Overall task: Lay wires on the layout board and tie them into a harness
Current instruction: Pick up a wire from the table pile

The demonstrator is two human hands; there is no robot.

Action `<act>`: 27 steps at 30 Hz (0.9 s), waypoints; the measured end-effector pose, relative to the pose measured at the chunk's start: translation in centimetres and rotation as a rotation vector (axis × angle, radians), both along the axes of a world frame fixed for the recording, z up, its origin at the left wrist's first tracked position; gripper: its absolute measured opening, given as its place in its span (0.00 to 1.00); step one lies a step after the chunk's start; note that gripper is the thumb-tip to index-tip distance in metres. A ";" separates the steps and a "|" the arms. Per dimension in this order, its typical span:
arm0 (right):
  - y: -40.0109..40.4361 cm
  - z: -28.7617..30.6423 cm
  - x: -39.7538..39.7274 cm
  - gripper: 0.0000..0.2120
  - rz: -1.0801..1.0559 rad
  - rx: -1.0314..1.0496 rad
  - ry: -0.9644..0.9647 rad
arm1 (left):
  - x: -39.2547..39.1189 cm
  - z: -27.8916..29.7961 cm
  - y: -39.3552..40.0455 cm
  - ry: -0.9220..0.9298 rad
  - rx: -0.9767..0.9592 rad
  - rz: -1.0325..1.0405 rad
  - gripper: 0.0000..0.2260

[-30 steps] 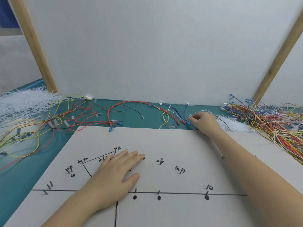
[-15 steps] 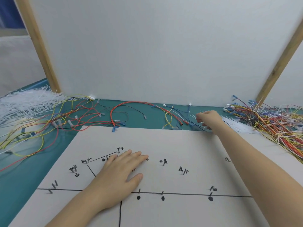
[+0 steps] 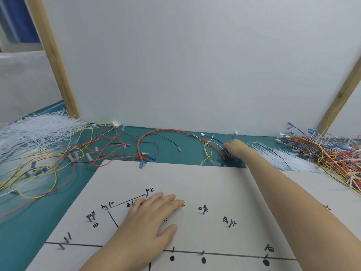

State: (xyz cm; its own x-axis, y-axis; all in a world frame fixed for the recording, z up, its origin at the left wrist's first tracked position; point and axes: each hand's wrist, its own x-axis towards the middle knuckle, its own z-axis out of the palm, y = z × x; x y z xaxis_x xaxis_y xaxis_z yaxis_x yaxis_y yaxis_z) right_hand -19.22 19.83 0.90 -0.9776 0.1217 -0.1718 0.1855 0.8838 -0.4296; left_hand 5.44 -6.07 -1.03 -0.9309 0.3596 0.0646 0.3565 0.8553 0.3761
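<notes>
Right hand (image 3: 235,148), upper right of centre: fingers hidden among wires (image 3: 213,147); grip unclear. Left hand (image 3: 150,216) covers board (image 3: 195,182) markings. Wire heap (image 3: 332,155) cut by right edge.

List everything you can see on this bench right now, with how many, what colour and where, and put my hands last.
layout board: one, pale grey with black lines, pegs and handwritten labels, near centre.
loose wires: many, red, yellow, black and blue, on the mat left of centre.
small wire bunch: a few, yellow, red, blue and white, behind the board.
wire pile: many, mixed colours, far right.
cable ties: two heaps, white, the large one far left, a smaller one at right.
mat: one, teal.
backboard: one, white, with wooden struts.
left hand: flat on the board.
right hand: curled at the small wire bunch; grip hidden.
</notes>
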 end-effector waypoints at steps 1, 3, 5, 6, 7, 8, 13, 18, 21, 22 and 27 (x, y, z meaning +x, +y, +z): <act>0.0 0.0 -0.2 0.09 -0.019 -0.020 0.016 | 0.0 0.0 0.0 -0.001 0.001 -0.001 0.22; 0.6 -0.1 -0.6 0.11 -0.059 -0.218 0.095 | 0.0 0.0 0.0 -0.003 0.004 -0.005 0.22; 1.2 0.0 -0.1 0.11 -0.202 -0.615 0.230 | 0.1 0.0 0.0 -0.006 0.005 -0.005 0.21; 1.7 0.3 0.3 0.09 -0.228 -0.746 0.276 | 0.1 0.0 0.0 -0.007 0.003 -0.003 0.21; 1.9 0.6 0.8 0.09 -0.233 -0.847 0.302 | 0.1 0.0 0.0 -0.010 0.003 -0.001 0.21; 2.2 1.0 1.0 0.11 -0.232 -0.943 0.323 | 0.1 0.0 0.0 -0.012 0.008 0.002 0.21; 2.9 3.4 1.6 0.10 -0.398 -1.467 0.236 | 0.0 0.0 0.1 -0.021 0.015 0.007 0.21; 3.1 4.1 2.2 0.08 -0.366 -1.453 0.008 | 0.0 -0.1 0.0 -0.017 0.025 0.008 0.21; 2.5 4.6 2.7 0.06 -0.274 -1.365 0.023 | 0.0 -0.2 -0.1 -0.009 0.022 0.005 0.21; 2.2 5.0 3.0 0.06 -0.245 -1.353 0.061 | 0.0 -0.2 -0.1 -0.009 0.020 0.004 0.21; -0.2 9.2 5.7 0.09 0.037 -1.358 0.333 | -0.1 -0.2 -0.1 0.006 0.024 -0.001 0.21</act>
State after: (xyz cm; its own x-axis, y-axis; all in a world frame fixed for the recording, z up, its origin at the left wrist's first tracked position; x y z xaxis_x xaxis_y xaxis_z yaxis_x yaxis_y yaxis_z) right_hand -13.53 19.59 10.14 -0.9942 0.0230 0.1053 -0.1077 -0.2514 -0.9619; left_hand 5.35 -6.17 -1.22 -0.9300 0.3591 0.0787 0.3599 0.8454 0.3947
